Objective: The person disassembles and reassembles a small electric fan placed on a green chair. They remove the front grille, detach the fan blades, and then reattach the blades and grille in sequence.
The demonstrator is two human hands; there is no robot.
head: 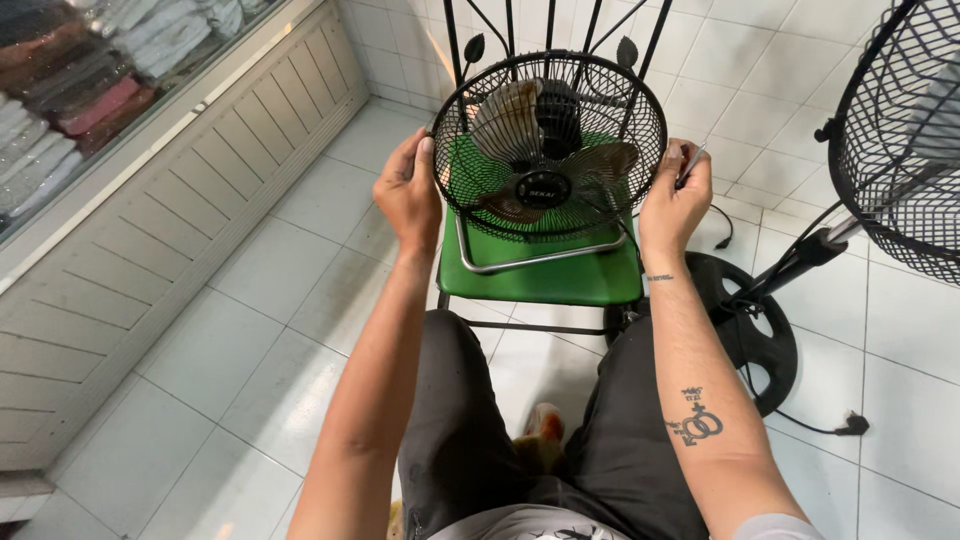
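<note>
A small black table fan (pixel 548 140) with a round wire grille and dusty blades stands on a green chair seat (pixel 560 275), resting on its bent metal foot. My left hand (pixel 408 195) grips the left rim of the grille. On the grille's right rim rests my right hand (pixel 672 205), which also holds a thin metal tool (pixel 690 165) between the fingers. Both forearms reach forward from my lap, over my dark trousers.
A second, larger fan with a black wire grille (pixel 900 140), a stand and a round black base (pixel 755 330) is at the right; its cable and plug (pixel 852 425) lie on the white tile floor. A glass display counter (pixel 130 160) with folded cloth runs along the left.
</note>
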